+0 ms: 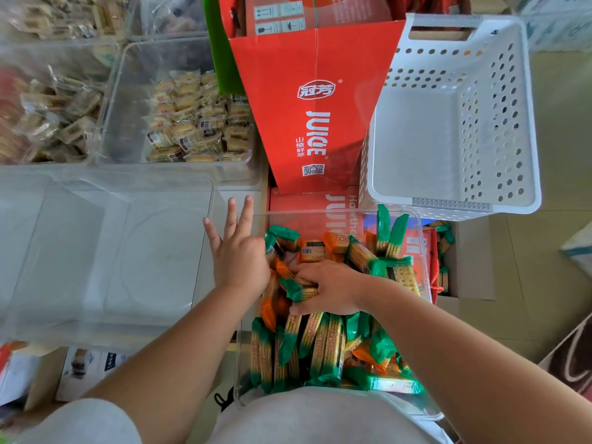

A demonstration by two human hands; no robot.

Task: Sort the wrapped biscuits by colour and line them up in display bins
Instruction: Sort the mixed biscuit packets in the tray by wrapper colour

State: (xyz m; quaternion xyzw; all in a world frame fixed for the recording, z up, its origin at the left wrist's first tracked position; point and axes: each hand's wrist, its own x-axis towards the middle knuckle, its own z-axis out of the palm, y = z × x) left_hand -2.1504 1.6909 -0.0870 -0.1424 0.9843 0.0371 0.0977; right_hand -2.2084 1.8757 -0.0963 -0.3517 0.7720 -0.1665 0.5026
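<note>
**SORT BY COLOUR BARELY UNDER WAY**

Head view, looking down. Lower centre of the frame: a clear bin [423, 251] heaped with green packets [323, 350] and orange packets [268, 312] of biscuit, jumbled together, a few on end against the far wall, most lying crosswise. Right hand [330, 290] in the middle of the heap, fingers curled round a small bunch of green packets. Left hand [238, 261] at the heap's left edge, three fingers straight and splayed toward the upper left, forefinger and thumb hidden against a green-ended packet. Impossible to tell whether pinching or merely touching.

Left of the frame: a large clear display bin [105, 251], just beside the heaped one, with no packet showing inside. Upper right: a white perforated basket [448, 205], likewise showing only its own floor. Between them, upper centre: a red juice carton [314, 107]. Upper left: more clear bins [134, 100] of pale, clear-wrapped biscuits, apparently no part of this sort. Right of the heaped bin: a cardboard box [471, 261] with a few more green packets poking out.

Judged from the lie of things: very early. Nothing separated by colour, nothing lined up; a first handful of green apparently being gathered. Left to do: nearly all of it, meaning pulling out the green, then the orange, and setting each in rows in its own bin.
</note>
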